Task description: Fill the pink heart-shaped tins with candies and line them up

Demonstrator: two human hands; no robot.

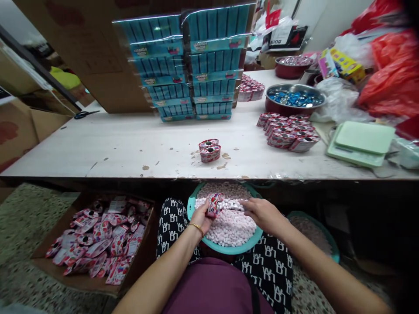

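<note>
In my left hand [203,218] is a small pink and red printed candy pouch [215,205], tilted above the near-left part of a tub. The turquoise tub [225,250] rests between my knees, full of small pale pink and white candies [229,229]. My right hand [263,214] reaches into the tub's right side, its fingers closed. What they grip is hard to make out; a band of whiter candies lies between it and the pouch. On the table edge ahead stand two oval pouches [210,153], upright with dark openings on top.
A cardboard box [78,279] of similar pouches sits at lower left. On the white table [131,148] are stacked blue display boxes [193,65], grouped pouches [288,131], a bowl of blue pieces [294,98], a green scale [362,141] and scissors [85,114]. Another tub [330,244] stands under the table.
</note>
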